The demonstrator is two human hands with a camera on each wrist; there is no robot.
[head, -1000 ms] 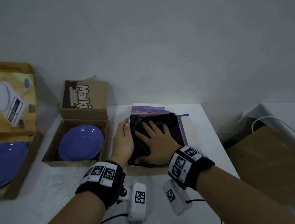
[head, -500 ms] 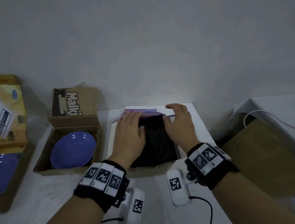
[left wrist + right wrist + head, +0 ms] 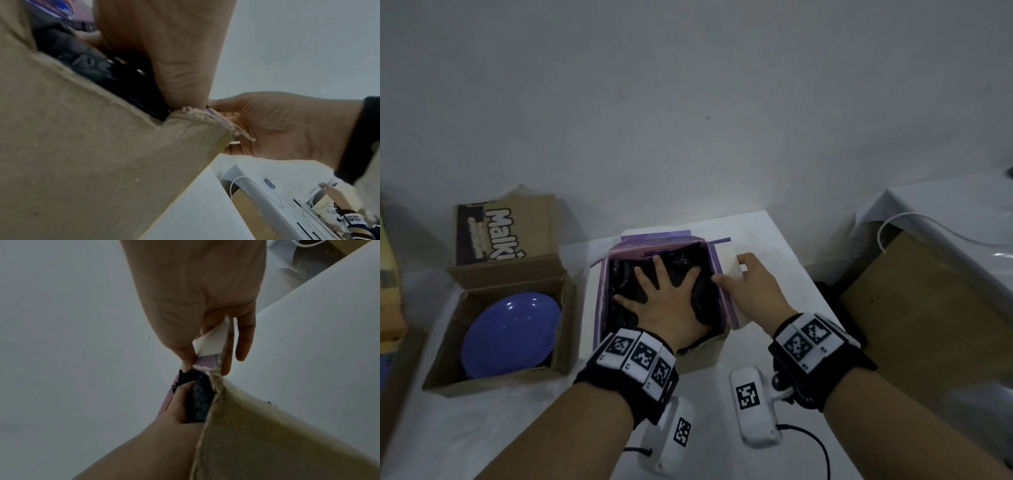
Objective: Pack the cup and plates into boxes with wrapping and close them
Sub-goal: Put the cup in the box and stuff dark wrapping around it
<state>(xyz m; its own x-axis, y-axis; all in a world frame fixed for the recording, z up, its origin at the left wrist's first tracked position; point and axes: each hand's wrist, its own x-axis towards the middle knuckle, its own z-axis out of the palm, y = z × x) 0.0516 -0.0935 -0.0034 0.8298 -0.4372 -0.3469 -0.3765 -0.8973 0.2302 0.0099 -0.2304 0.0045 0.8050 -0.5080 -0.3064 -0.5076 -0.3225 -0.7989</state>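
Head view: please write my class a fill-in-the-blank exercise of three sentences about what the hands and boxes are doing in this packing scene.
1. The left hand presses flat on the ____ wrapping inside the purple box.
2. The right hand pinches that box's right ____.
3. The brown box to the left holds a ____ plate.

Missing words: black; flap; blue

White table (image 3: 767,236), grey wall (image 3: 688,85), white cable (image 3: 914,222) beside brown board (image 3: 928,301) at right.
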